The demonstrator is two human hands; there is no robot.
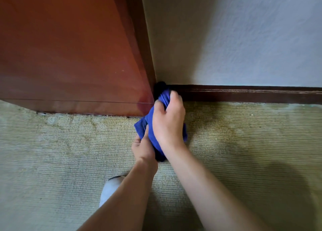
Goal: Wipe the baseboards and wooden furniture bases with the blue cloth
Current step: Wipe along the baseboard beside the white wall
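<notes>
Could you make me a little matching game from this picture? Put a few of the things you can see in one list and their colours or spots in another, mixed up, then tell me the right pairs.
Things:
1. cloth
2. baseboard
3. wooden furniture
4. carpet

Descriptions:
A. reddish-brown, standing left of the wall corner
B. pale greenish, covering the floor
C. blue, bunched in both hands
D. dark brown strip along the foot of the wall

Pairs: 1-C, 2-D, 3-A, 4-B. The right hand presses the cloth into the corner; the left hand holds its lower end.
</notes>
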